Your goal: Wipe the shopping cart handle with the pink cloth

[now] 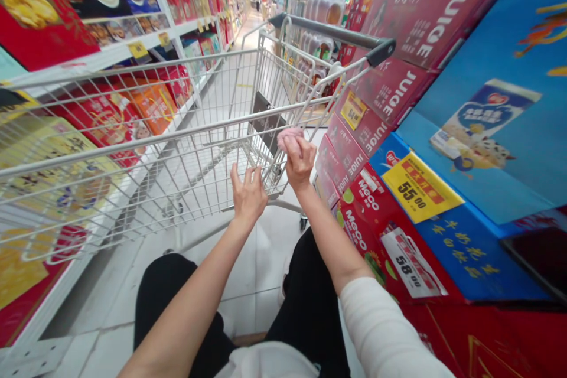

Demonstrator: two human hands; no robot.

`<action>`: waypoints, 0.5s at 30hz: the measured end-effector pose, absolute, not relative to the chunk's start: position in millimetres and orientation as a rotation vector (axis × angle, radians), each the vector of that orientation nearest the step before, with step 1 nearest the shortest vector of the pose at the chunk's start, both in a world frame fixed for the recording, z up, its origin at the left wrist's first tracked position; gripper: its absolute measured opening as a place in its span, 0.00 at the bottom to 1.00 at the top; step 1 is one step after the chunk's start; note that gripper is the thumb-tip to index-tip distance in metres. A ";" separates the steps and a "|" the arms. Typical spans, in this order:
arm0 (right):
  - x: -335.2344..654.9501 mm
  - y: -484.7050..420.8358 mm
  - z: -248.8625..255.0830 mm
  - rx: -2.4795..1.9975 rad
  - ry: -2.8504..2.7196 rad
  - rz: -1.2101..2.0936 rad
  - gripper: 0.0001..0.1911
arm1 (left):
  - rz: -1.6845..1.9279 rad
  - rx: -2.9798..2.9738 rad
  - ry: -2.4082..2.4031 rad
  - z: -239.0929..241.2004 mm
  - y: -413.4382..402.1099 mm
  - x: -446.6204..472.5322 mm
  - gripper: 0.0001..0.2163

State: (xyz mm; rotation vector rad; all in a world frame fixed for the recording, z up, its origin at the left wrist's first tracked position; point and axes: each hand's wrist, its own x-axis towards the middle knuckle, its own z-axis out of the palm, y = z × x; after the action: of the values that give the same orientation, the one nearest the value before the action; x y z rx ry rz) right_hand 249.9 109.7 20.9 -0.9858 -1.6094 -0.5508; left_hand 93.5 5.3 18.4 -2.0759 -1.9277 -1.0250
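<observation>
A metal shopping cart (190, 137) stands crosswise before me, with its dark push handle (332, 32) at the upper right. My right hand (300, 159) is closed around a bunched pink cloth (290, 134), close to the cart's side near the handle end. Whether the cloth touches the wire there, I cannot tell. My left hand (248, 190) is at the lower side wires of the cart, fingers bent and apart against the mesh. A dark panel with faint lettering (264, 123) shows through the wires behind my hands.
Shelves with boxed goods (128, 112) line the left side. Close on my right rise stacked pink juice cartons (398, 23), red drink boxes (367, 218) and a large blue carton (496, 106) with price tags. White floor tiles (248, 283) lie below; the aisle runs back.
</observation>
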 end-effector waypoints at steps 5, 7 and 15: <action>224.3 72.4 -38.7 -1.003 -1.851 -0.394 0.17 | -0.948 -2.178 -1.899 20.8 7.0 88.1 0.28; 224.9 66.6 -40.0 -0.979 -1.893 -0.350 0.17 | -0.948 -2.179 -1.909 21.1 6.4 87.1 0.29; 252.9 123.9 33.8 -0.919 -1.461 -0.487 0.22 | -0.965 -2.191 -1.961 17.2 -3.2 84.9 0.32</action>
State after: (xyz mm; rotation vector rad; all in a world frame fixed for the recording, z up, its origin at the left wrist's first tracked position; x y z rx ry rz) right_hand 252.9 123.9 33.8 -0.9190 -1.4611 -0.4873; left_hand 84.9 -3.2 17.2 -2.1910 -1.9615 -0.9647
